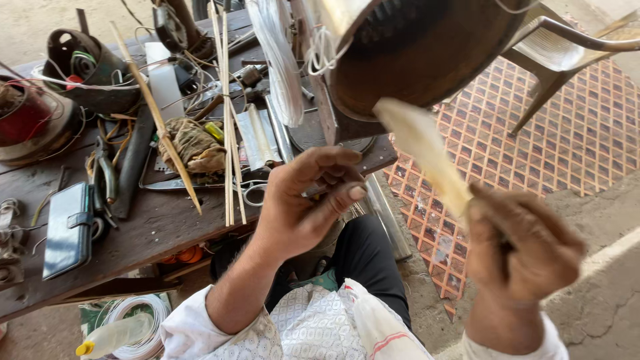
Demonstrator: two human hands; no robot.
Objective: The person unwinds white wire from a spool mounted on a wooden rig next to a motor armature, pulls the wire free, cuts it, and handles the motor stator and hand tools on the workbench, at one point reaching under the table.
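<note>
My right hand grips the lower end of a pale cream strip that slants up and left to the round rusty-brown motor body. The strip's top end meets the lower rim of the motor. My left hand hovers at the table's front edge, thumb and fingers curled together, with nothing visible in them. It sits just left of the strip, next to scissors lying on the table.
A dark wooden table carries thin bamboo sticks, pliers, a dark phone case, a cloth bundle, wire coils and a red-wound motor part. A plastic chair stands on patterned floor at right.
</note>
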